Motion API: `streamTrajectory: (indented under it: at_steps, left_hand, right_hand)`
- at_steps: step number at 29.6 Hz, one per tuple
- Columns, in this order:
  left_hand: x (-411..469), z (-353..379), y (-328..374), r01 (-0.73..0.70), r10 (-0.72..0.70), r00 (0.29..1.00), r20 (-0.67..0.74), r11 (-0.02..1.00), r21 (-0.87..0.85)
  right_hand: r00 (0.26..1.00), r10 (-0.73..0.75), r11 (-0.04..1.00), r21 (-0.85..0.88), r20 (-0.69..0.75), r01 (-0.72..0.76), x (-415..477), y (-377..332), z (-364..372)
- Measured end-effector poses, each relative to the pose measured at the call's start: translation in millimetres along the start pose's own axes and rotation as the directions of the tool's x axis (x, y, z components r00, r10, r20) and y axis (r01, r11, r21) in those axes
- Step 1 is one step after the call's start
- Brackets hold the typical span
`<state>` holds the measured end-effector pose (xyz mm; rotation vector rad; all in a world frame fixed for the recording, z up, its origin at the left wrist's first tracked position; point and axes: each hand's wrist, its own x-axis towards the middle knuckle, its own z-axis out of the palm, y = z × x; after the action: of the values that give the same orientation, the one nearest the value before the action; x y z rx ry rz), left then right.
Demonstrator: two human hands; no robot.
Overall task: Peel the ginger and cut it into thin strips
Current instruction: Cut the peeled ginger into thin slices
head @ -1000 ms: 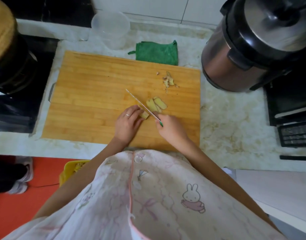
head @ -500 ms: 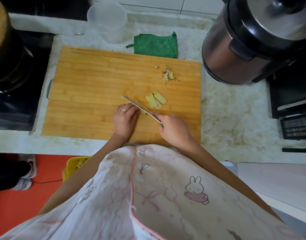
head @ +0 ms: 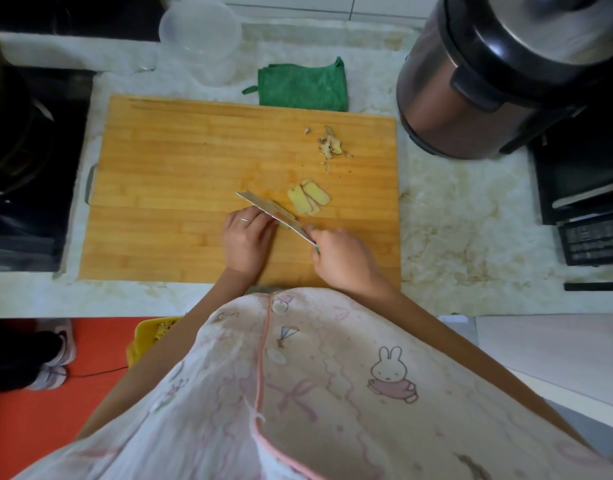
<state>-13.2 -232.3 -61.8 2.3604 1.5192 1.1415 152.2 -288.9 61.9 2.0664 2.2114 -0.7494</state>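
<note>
Matt wooden cutting board (head: 180, 161) of glued strips; shiny metal knife (head: 263, 206) blade; fuzzy green cloth (head: 303, 85); clear plastic tub (head: 201, 32); brushed-metal cooker (head: 443, 112) with glossy black lid; smooth marbled stone worktop (head: 464, 233).

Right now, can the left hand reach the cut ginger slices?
Probably not directly: the knife, gripped by the right hand, lies slanted between the left hand and the ginger slices; reaching over or around the blade looks possible.

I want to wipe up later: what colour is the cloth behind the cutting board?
The cloth is dark green, plainest in the head view.
</note>
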Motion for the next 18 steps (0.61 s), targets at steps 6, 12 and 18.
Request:
streamTrajectory:
  at_steps: [6,12,18]
  left_hand:
    - [-2.0,4.1,-0.7,0.047,-0.043,0.998,0.041,0.996,-0.078]
    - [-2.6,4.9,-2.1,0.080,-0.073,0.996,0.050,0.984,-0.162]
    - [-2.3,3.9,-2.3,0.096,-0.087,0.994,0.064,0.984,-0.150]
  right_hand:
    - [1.000,0.006,1.000,0.023,0.019,-0.007,1.8,0.6,-1.8]
    - [1.000,0.004,1.000,0.006,0.029,-0.004,1.7,-2.6,-2.5]
    - [0.998,0.054,0.999,-0.005,0.045,-0.053,3.2,-8.8,0.1]
